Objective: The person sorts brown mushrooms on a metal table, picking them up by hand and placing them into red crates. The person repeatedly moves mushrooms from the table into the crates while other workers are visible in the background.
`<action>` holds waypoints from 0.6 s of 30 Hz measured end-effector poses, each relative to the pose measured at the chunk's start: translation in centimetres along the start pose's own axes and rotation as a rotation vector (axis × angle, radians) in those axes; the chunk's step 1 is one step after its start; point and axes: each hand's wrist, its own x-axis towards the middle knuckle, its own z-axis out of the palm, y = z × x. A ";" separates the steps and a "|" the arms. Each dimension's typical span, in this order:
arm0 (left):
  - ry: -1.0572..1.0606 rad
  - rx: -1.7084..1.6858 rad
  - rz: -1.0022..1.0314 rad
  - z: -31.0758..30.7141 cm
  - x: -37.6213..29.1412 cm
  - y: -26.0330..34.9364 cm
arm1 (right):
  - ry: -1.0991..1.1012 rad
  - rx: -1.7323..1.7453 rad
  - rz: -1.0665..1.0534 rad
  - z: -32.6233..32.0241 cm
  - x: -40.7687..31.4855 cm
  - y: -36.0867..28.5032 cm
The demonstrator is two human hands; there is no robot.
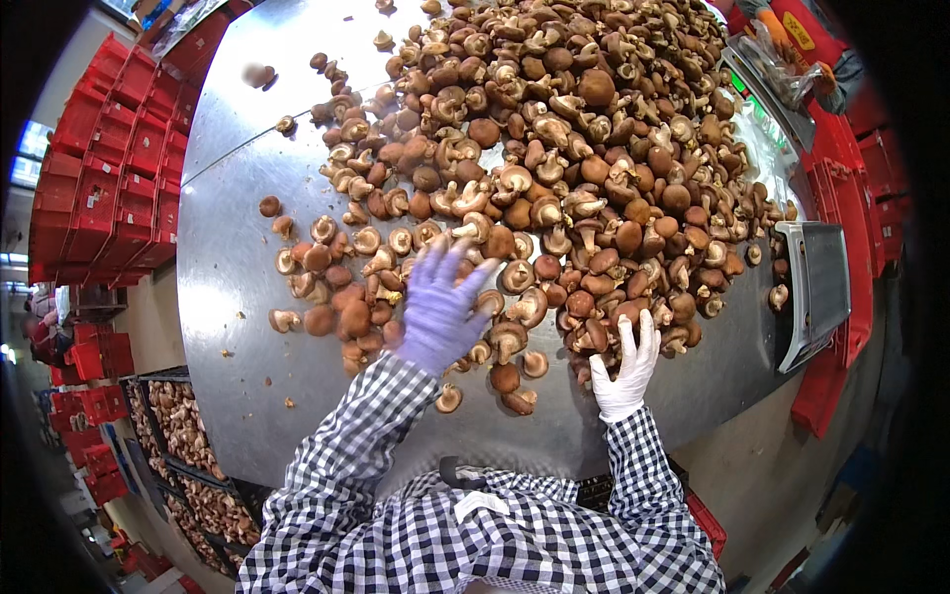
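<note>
A large heap of shiitake mushrooms (594, 171) with brown caps and pale stems covers much of the stainless steel table (245, 416). My left hand (441, 308), in a purple glove, is over the near left part of the spread, its fingers apart and blurred. Mushrooms partly hidden beneath it lie close to the fingers; I see none gripped. At the near edge of the heap, my right hand (627, 371) in a white glove rests its spread fingers against some mushrooms. A few single mushrooms (449, 399) lie between my hands and the near table edge.
A scale (815, 286) stands at the table's right edge. Beyond it, another person's orange-gloved hand (775, 31) is near a clear plastic bag (779, 63). Red crates (111, 178) are stacked at left; black crates of mushrooms (178, 423) stand below. One blurred mushroom (256, 74) appears far left.
</note>
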 end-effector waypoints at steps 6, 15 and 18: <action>-0.228 0.190 0.205 2.8 4.7 -0.9 | 0.095 0.027 -0.016 -0.9 3.8 -2.4; -0.048 -0.178 -0.203 0.2 0.2 -7.0 | -0.298 -0.348 -0.139 3.6 9.6 -6.7; -0.028 -0.213 -0.243 -2.3 -3.2 -7.8 | -0.250 -0.286 -0.199 4.2 10.2 -6.3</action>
